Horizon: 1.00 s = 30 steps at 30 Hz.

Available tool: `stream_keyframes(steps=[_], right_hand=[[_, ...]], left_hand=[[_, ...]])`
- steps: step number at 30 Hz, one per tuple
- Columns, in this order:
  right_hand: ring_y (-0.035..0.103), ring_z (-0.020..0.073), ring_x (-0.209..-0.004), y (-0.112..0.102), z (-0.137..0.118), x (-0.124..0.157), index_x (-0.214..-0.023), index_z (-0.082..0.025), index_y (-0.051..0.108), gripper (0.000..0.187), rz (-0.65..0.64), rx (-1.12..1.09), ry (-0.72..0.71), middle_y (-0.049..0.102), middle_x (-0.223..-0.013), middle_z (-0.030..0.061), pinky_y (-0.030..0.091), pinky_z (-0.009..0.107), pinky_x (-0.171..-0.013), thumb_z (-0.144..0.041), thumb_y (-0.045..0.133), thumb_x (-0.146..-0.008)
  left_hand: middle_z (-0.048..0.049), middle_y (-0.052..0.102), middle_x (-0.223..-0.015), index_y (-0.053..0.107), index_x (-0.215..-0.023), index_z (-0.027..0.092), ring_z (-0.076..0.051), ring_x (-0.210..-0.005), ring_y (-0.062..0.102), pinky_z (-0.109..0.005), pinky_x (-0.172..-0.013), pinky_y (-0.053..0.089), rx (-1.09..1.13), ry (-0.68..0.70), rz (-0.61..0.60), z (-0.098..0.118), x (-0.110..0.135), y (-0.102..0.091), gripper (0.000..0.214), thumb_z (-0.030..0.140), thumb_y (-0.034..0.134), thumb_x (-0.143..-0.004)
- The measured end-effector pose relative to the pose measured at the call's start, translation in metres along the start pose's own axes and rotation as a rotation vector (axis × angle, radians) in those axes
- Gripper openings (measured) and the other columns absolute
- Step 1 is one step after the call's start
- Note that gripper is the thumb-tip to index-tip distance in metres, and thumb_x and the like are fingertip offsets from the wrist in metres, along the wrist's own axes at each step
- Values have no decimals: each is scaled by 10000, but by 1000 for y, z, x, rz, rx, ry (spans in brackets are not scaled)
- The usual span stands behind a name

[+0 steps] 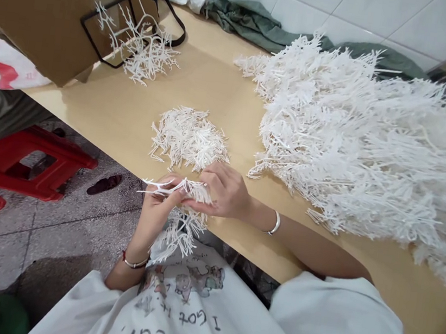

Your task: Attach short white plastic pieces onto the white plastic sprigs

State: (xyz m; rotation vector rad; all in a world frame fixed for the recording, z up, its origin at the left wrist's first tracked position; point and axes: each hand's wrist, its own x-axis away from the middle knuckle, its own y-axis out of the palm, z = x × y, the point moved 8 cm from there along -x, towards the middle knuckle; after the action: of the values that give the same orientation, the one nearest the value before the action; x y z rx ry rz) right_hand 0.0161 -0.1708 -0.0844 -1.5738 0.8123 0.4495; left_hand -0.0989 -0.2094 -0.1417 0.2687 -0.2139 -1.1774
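Note:
My left hand (157, 207) is closed around a bunch of white branched plastic pieces (180, 232) at the near edge of the wooden table (123, 115). My right hand (223, 189) pinches the top of the same bunch, fingers pressed on its white stems. Just beyond my hands lies a small heap of short loose white pieces (189, 138). A very large pile of white branched pieces (373, 148) covers the right side of the table.
A cardboard box (42, 6) stands at the far left with a black wire frame (105, 31), a black strap and a few white branched pieces (145, 53). Green cloth (258, 26) lies along the tiled wall. Red plastic stools (35, 159) sit on the floor at left.

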Motion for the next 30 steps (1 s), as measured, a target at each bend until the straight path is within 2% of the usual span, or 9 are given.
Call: stream_keyframes(steps=[2, 6, 11, 16, 22, 26, 30], right_hand=[[499, 187, -701, 1, 3, 1, -898, -214, 465, 384, -2, 22, 12, 539, -765, 44, 388, 312, -602, -555, 595, -779], [483, 175, -659, -6, -2, -2, -877, -197, 480, 353, 41, 73, -68, 533, -719, 42, 376, 295, -567, -526, 586, -804], [473, 155, -622, -3, -4, -5, -772, -195, 501, 256, -27, 115, -69, 528, -680, 36, 357, 278, -561, -424, 510, -886], [442, 121, -565, -3, 1, -6, -785, -165, 486, 209, -18, -85, 37, 511, -656, 21, 325, 239, -504, -321, 451, -920], [480, 90, -584, 5, 12, -6, -903, -138, 526, 236, -99, -337, 137, 549, -701, 13, 373, 205, -546, -319, 383, -955], [462, 88, -559, 7, 11, -7, -789, -145, 518, 246, -169, -250, 69, 532, -645, -1, 328, 212, -524, -336, 448, -929], [412, 91, -523, 11, 10, -8, -672, -167, 461, 327, -235, -194, 48, 465, -574, -15, 297, 226, -518, -307, 376, -955]], left_hand=[[12, 587, -688, 671, -658, 181, -96, -673, 531, -195, -644, 438, 45, 3, 26, -3, -1, -2, 53, 200, 689, -704], [26, 576, -669, 659, -694, 182, -79, -627, 515, -177, -610, 430, 118, -36, 65, -11, -4, -4, 42, 212, 685, -705], [28, 578, -667, 653, -740, 189, -80, -605, 507, -178, -581, 425, 52, -38, 29, -10, -7, -3, 88, 266, 691, -723], [20, 570, -633, 629, -713, 164, -88, -585, 502, -188, -548, 413, -150, -16, -89, 1, -8, 4, 160, 292, 723, -696], [9, 619, -696, 628, -747, 171, -98, -625, 549, -198, -586, 443, -67, -93, -30, -6, -11, -4, 162, 298, 716, -699], [20, 597, -670, 625, -736, 171, -86, -602, 541, -187, -567, 443, -19, -150, -56, -12, -10, -4, 134, 258, 717, -695], [29, 585, -663, 620, -723, 169, -72, -568, 533, -173, -536, 439, 50, -206, -5, -17, -10, -9, 134, 259, 710, -683]])
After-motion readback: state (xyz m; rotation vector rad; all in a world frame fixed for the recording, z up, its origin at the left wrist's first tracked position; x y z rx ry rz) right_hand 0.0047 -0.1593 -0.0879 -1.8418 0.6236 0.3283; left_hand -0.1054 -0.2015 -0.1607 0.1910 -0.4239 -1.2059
